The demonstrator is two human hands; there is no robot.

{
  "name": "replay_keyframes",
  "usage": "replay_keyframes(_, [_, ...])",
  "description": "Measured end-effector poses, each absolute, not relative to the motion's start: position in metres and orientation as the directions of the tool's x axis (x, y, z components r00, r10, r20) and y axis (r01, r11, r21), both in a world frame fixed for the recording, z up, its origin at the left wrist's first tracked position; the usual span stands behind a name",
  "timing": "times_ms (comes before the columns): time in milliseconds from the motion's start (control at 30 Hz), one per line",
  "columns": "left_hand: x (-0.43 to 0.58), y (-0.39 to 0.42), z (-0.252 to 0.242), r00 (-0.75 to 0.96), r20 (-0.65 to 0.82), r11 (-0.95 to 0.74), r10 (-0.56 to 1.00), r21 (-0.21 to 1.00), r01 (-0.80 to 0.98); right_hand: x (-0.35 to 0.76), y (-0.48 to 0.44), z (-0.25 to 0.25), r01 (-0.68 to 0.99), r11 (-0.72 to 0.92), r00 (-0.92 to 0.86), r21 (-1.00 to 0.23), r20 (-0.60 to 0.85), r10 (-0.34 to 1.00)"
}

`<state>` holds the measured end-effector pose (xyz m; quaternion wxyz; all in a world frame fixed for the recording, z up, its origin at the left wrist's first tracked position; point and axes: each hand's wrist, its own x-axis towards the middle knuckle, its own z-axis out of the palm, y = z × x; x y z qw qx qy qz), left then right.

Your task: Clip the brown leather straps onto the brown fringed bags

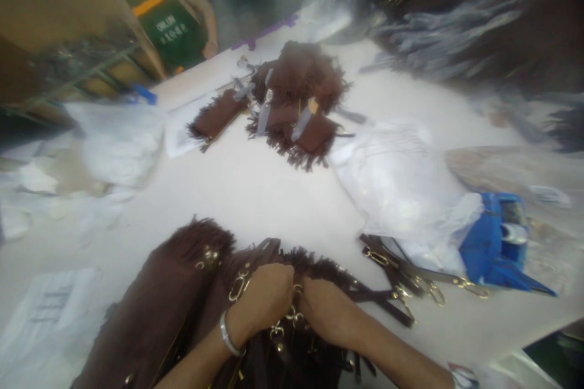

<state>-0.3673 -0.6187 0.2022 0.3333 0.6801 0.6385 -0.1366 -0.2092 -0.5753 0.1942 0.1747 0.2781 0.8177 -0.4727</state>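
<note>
At the near side of the white surface (205,188) lies the brown fringed bag (216,301) — probably soft and floppy, best held by its firmer strap (283,349). The left grip (269,292) and right grip (325,309) curl over it; I cannot tell their closure or hold. The gold clasp (277,331) looks slippery.

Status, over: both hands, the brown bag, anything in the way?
Left hand and right hand close together over brown bag; grip unclear. Gold clips just below them. Dark straps off right, white plastic bag beyond; neither blocking hands.
</note>
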Motion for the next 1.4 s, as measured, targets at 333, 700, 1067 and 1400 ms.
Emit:
replay_keyframes(333, [-0.378, -0.607, 0.219, 0.415, -0.525, 0.101, 0.743, 0.701, 0.706, -0.181, -0.6, 0.232, 0.578, -0.096, -0.722, -0.811, -0.562, 0.403])
replay_keyframes(700, [-0.373, -0.614, 0.242, 0.32, -0.592, 0.1, 0.739, 0.566, 0.818, -0.166, -0.618, 0.228, 0.391, -0.123, -0.819, -0.912, -0.405, 0.407])
replay_keyframes(1067, [-0.364, -0.617, 0.25, 0.367, -0.565, -0.054, 0.739, 0.493, 0.868, -0.171, -0.642, 0.21, 0.53, -0.194, -0.679, -0.826, -0.55, 0.487])
replay_keyframes(1400, [-0.357, -0.623, 0.255, 0.211, -0.563, -0.101, 0.799, 0.22, 0.97, -0.193, -0.685, 0.196, 0.291, -0.669, -0.694, -0.684, -0.632, 0.345])
